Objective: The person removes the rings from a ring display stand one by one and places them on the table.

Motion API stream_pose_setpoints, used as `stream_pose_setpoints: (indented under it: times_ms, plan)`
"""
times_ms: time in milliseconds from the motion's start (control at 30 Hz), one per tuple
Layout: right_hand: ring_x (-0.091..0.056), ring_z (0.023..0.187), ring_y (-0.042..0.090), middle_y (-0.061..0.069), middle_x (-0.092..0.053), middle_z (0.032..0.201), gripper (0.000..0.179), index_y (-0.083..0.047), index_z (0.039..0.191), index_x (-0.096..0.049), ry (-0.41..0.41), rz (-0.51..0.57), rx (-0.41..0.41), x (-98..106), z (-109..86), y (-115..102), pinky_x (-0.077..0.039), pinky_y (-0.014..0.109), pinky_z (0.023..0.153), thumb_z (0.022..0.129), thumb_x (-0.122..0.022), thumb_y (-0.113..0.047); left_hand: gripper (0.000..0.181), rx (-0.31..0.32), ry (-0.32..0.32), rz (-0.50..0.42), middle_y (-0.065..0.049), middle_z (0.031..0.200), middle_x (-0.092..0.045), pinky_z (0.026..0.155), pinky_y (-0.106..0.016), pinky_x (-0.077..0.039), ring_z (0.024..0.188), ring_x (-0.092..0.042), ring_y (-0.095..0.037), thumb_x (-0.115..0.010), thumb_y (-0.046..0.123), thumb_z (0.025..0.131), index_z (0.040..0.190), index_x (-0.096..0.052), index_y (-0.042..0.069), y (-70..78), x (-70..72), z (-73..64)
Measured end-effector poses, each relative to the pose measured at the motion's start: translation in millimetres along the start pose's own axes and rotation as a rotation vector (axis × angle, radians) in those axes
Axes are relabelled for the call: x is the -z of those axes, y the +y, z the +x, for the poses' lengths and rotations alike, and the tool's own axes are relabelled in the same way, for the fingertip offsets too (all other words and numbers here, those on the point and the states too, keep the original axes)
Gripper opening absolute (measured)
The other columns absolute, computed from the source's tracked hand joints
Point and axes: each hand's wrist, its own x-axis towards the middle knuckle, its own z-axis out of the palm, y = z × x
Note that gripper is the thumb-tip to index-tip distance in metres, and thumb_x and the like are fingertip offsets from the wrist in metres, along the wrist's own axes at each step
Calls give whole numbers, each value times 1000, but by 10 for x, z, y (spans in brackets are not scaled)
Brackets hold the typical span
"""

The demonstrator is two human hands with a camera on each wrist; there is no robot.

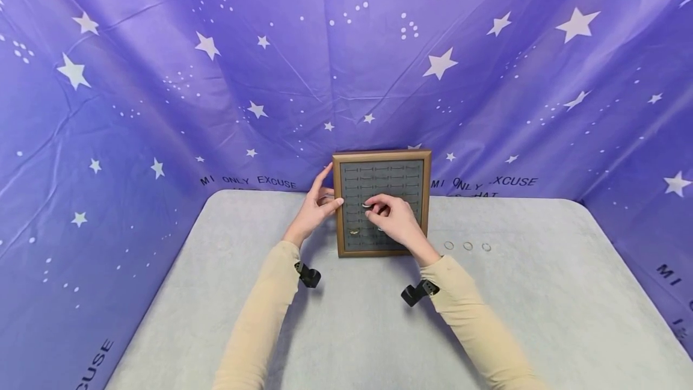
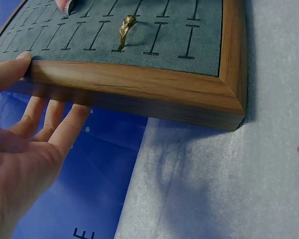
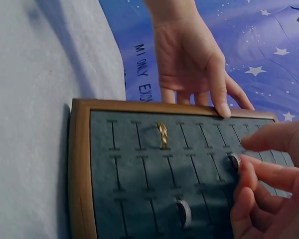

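A wood-framed ring display board [image 1: 337, 227] with a dark grey slotted pad stands upright at the back of the table. My left hand [image 1: 311, 212] grips its left side, thumb on the front of the frame and fingers behind the edge. In front of the pad, my right hand [image 1: 397, 221] pinches a silver ring [image 3: 234, 162] at its fingertips, right at a slot in the second row from the left side. A gold ring [image 3: 162, 134] sits in a lower slot of the leftmost row. Another silver ring [image 3: 184, 214] is set in the third row, partly hidden by my right hand in the head view.
Three rings lie in a line on the grey table right of the board: one [image 1: 449, 245] nearest it, a middle one [image 1: 468, 246], and an outer one [image 1: 486, 247]. A purple star-printed curtain [image 1: 298, 77] hangs close behind the board and along both sides.
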Motion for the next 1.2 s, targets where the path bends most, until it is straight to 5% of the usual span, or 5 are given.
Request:
stream_pose_setpoints:
  times_ms: [200, 567, 900, 1200]
  plan:
    - [-49, 60, 14, -1, -53, 72, 12, -7, 94, -71, 87, -42, -55, -97, 2, -59, -38, 28, 58, 82, -73, -9, 83, 6, 6, -20, -19, 109, -56, 73, -36, -55, 85, -62, -23, -66, 0, 90, 152, -27, 39, 0, 1, -8]
    - [-44, 59, 14, 1, -49, 73, 8, -6, 84, -65, 181, -12, -21, -155, -30, -87, -33, 30, 58, 78, -71, -5, 83, 10, -5, -58, -19, 111, -55, 73, -37, -56, 85, -65, -23, -65, -1, 90, 152, -26, 39, 15, 0, -6]
    - [-45, 63, 16, 2, -52, 73, 9, -7, 80, -63, 168, 4, -76, -151, -10, -50, -35, 28, 60, 81, -72, -4, 84, -17, -15, -127, -22, 112, -57, 70, -34, -56, 81, -67, -20, -63, -5, 90, 153, -26, 37, -20, -10, 1]
    - [-52, 73, 18, 10, -55, 89, 8, -5, 84, -65, 103, 177, -22, -132, -79, -22, -41, 28, 66, 83, -71, 0, 85, -18, -20, -137, -22, 112, -58, 74, -41, -56, 81, -68, -22, -62, -6, 90, 153, -25, 36, -32, -11, -12]
